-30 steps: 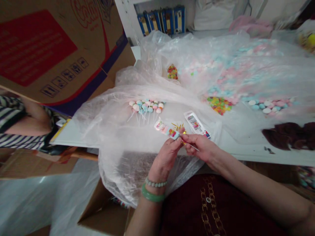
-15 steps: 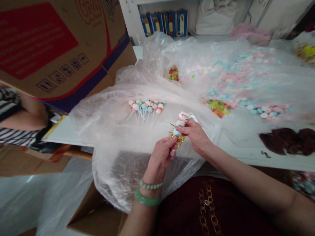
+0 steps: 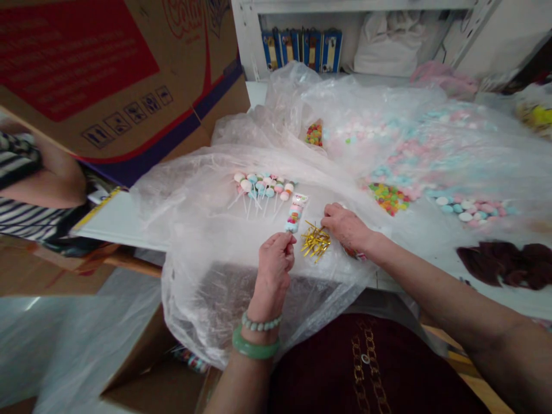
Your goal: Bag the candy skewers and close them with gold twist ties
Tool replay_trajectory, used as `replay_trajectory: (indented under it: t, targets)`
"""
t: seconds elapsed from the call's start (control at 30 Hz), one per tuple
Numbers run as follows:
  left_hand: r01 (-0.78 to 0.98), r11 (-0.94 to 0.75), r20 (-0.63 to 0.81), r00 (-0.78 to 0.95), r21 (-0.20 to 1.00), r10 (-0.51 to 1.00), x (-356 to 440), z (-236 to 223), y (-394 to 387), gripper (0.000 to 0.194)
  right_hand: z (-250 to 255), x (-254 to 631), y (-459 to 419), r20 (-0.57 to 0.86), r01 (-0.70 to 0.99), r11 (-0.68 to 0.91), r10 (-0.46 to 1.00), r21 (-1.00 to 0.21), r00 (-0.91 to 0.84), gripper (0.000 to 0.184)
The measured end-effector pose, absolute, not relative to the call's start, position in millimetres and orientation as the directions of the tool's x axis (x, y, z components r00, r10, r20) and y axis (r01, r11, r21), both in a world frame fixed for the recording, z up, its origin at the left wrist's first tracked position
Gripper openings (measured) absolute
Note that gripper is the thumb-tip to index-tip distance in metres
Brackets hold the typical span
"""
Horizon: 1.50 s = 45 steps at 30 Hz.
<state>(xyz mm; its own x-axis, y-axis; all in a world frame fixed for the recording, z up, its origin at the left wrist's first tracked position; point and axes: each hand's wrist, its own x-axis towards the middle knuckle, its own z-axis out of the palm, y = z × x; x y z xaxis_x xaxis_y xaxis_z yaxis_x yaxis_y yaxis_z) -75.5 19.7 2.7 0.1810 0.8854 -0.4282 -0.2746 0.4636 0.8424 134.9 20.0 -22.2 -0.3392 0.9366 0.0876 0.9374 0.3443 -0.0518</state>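
My left hand (image 3: 276,259) pinches the lower end of a small clear candy packet (image 3: 294,214) filled with coloured sweets, which stands up from the fingers. My right hand (image 3: 345,227) rests on the plastic sheet just right of a heap of gold twist ties (image 3: 315,241), fingers curled down toward them; whether they grip a tie is unclear. A bunch of pastel lollipops (image 3: 263,187) on white sticks lies just beyond the packet on the clear plastic sheet (image 3: 202,230).
Heaps of pastel sweets (image 3: 470,207) and small multicoloured candies (image 3: 388,196) lie under plastic to the right. A big cardboard box (image 3: 107,75) leans at left above another person's striped sleeve (image 3: 26,190). A dark cloth (image 3: 509,264) lies at right. An open carton (image 3: 164,368) stands below the table.
My right hand let go of the candy packet and moved down to the right beside the gold twist ties. My left hand now holds the packet alone.
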Motion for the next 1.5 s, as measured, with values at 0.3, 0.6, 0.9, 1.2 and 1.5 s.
replay_trajectory:
  t: [0.3, 0.6, 0.9, 1.2, 1.5]
  targets:
    - [-0.338, 0.586, -0.531, 0.248, 0.737, 0.81, -66.5, -0.6, 20.5, 0.018, -1.2, 141.8, 0.2, 0.377, 0.931, 0.256, 0.914, -0.261, -0.146, 0.022]
    - [-0.356, 0.595, -0.557, 0.214, 0.721, 0.803, -60.9, 1.5, 21.8, 0.012, -9.1, 127.7, -0.1, -0.04, 0.704, -0.1, 0.994, -0.703, 0.101, 0.01]
    - [-0.284, 0.542, -0.45, 0.331, 0.791, 0.829, -41.4, -3.5, 4.9, 0.028, 4.7, 89.7, -24.3, 0.267, 0.581, 0.144, 0.955, -0.801, 0.131, 0.024]
    - [-0.115, 0.416, -0.376, 0.261, 0.902, 0.889, -37.8, -7.6, -2.8, 0.032, 6.1, 82.5, -30.8, 0.197, 0.908, 0.184, 0.974, -0.377, -0.115, 0.019]
    - [-0.133, 0.397, -0.369, 0.195, 0.908, 0.909, -39.8, -7.9, 0.9, 0.03, 3.7, 81.7, -39.3, 0.081, 0.654, -0.068, 0.977, -0.753, 0.195, 0.012]
